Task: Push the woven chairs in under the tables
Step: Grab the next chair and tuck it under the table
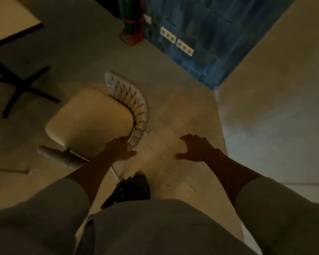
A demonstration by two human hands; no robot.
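A woven chair (92,116) with a cream seat and a curved white woven backrest (134,105) stands on the floor, apart from the table (9,21) at the upper left. My left hand (120,149) rests at the near end of the backrest, fingers over its rim; the frame is too blurred to tell whether they curl round it. My right hand (197,148) hovers over the floor to the right of the chair, fingers spread and loosely bent, holding nothing.
The table's black cross base (24,85) stands on the floor left of the chair. A blue wall with white sockets (184,46) runs at the back right, with a green and red object (132,24) beside it. A pale wall (274,107) is at right. My dark shoe (131,190) is below.
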